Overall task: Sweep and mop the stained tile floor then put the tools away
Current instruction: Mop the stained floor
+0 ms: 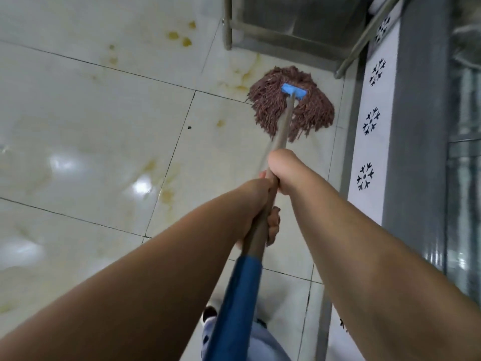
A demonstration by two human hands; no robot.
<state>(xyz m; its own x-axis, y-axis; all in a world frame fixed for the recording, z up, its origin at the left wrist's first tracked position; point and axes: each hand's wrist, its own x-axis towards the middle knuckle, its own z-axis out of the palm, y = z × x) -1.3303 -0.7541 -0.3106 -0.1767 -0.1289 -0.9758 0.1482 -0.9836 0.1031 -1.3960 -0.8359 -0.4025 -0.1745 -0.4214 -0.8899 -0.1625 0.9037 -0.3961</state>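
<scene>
The mop point(291, 102) lies with its reddish-brown strings spread on the tile floor point(91, 113), its blue clamp on top, just in front of the metal table legs point(228, 24). Yellowish stains point(182, 39) mark the tiles left of the mop head. Its handle runs back from the head to both hands: the right hand point(282, 171) clenches it nearer the head, the left hand point(256, 204) grasps it just behind.

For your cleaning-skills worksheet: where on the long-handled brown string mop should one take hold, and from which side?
Grip the bare handle above the brown string mop head, coming from its near, raised end: it slants up toward the person, whose left hand and right hand already wrap it there.
</scene>
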